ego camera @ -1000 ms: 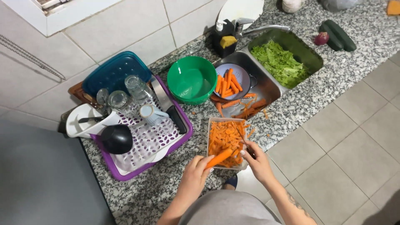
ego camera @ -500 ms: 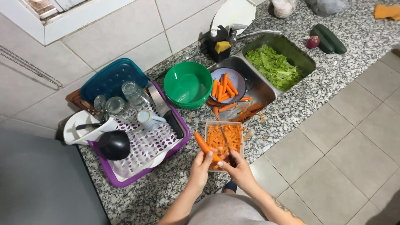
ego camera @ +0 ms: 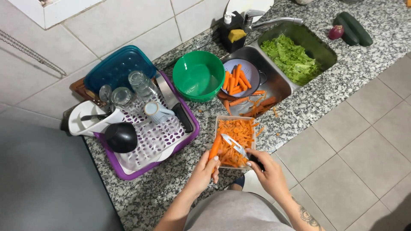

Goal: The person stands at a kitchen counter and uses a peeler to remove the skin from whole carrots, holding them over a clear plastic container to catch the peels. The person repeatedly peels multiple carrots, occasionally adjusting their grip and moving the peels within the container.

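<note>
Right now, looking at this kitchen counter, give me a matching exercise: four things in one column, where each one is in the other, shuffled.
Things:
1. carrot
2. peeler
3. lettuce
4. black ladle

Places:
A. purple drying rack
B. left hand
C. green basin in the sink
D. right hand

Pairs: 1-B, 2-D, 3-C, 4-A

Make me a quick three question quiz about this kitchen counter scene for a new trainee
1. True or false: the left hand holds a carrot over the clear tub of peelings.
2. What does the right hand grip? A) ladle B) peeler C) glass
3. What fills the sink basin on the right?

Key: 1 true; 2 B; 3 green lettuce.
</note>
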